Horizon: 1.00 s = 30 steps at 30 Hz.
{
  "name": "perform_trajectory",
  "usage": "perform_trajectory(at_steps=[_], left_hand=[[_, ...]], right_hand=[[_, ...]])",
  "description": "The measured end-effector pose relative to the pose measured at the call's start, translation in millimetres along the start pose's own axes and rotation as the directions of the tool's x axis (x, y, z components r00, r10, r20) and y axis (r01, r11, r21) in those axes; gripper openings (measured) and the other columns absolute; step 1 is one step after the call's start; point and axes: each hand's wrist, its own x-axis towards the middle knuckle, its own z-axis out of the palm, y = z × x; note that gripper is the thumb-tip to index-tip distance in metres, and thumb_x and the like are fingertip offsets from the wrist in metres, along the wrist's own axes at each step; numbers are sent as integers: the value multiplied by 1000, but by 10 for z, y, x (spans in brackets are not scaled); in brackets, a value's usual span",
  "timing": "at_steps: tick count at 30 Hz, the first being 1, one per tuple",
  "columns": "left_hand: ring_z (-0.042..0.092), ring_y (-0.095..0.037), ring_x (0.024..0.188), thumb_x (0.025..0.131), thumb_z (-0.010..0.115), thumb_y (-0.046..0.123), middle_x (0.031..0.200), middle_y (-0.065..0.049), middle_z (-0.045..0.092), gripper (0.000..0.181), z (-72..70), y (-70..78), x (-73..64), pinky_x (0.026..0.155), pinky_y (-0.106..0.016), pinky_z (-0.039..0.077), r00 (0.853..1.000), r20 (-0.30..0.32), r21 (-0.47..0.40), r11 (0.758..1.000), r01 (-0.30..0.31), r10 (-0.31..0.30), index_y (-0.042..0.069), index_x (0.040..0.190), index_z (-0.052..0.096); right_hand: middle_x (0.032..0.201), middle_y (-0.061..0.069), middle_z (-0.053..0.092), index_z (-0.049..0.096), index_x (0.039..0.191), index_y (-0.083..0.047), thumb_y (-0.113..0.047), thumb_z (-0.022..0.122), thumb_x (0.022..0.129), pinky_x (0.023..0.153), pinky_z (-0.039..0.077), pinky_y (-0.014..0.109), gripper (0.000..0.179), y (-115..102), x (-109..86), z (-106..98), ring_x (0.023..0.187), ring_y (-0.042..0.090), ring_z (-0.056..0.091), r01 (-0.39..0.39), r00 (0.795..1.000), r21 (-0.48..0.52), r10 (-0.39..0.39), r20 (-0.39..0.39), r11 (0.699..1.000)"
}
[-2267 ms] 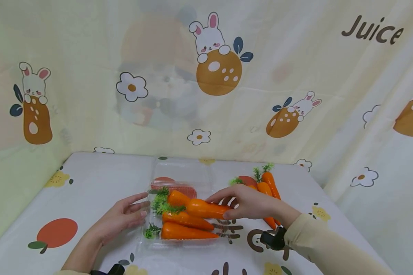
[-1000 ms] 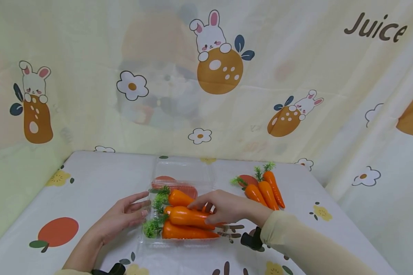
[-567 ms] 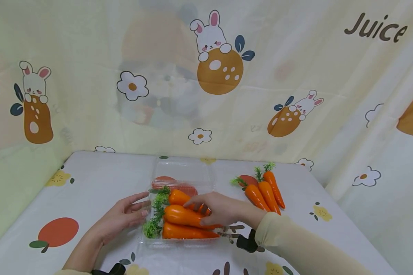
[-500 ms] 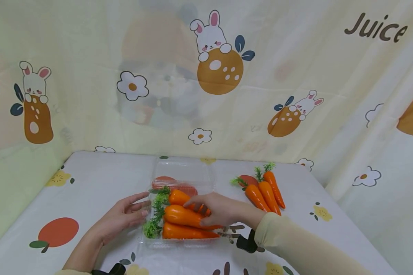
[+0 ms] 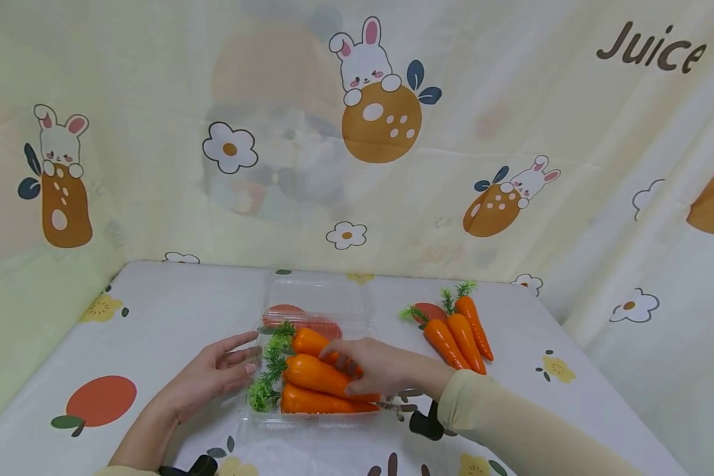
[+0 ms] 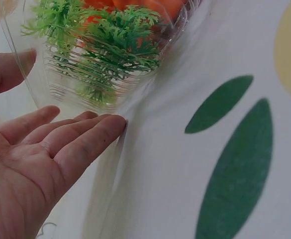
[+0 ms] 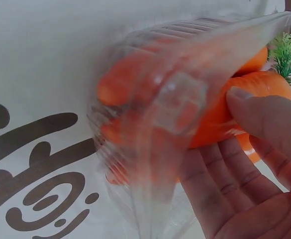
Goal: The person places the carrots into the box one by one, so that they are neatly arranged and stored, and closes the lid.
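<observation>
A clear plastic clamshell box (image 5: 300,418) holds several orange carrots with green feathery tops. My right hand (image 5: 371,367) is inside it, gripping the carrot (image 5: 312,373) that lies on top in the middle. In the right wrist view my thumb presses this carrot (image 7: 267,87) from one side, with the fingers behind it. One carrot (image 5: 327,399) lies along the near wall, and another (image 5: 309,341) is partly covered by my right hand. At the box's left end my left hand (image 5: 214,373) has its fingers extended, fingertips right at the ribbed wall (image 6: 80,84).
The box's lid (image 5: 315,291) lies folded back behind it. To the right, three more carrots (image 5: 464,330) lie side by side on the printed tablecloth (image 5: 172,304). A patterned curtain (image 5: 274,198) rises along the table's back and sides.
My right hand has moved left and slightly lower, bringing the carrot from over the box's right part down among the others. In the last half second it barely shifts. My left hand stays put.
</observation>
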Motion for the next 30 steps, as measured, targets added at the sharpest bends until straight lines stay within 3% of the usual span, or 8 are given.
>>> perform_trajectory(at_steps=[9,30], left_hand=[[51,-43,139,102,63,18,159,-31,37,71,10,-20,5,104,-44,55,1000,-9,3,1000,15,-15,-1,160,26],[51,-44,140,102,63,20,159,-31,36,72,6,-21,11,105,-47,54,1000,-7,15,1000,-1,1,0,160,25]], right_hand=[[125,-5,68,56,138,-22,-5,73,92,105,54,31,52,-1,0,44,108,7,61,-39,999,-14,39,-5,999],[118,-6,69,57,138,-23,-13,76,92,99,56,30,50,28,-36,27,103,7,61,-61,998,11,61,-20,998]])
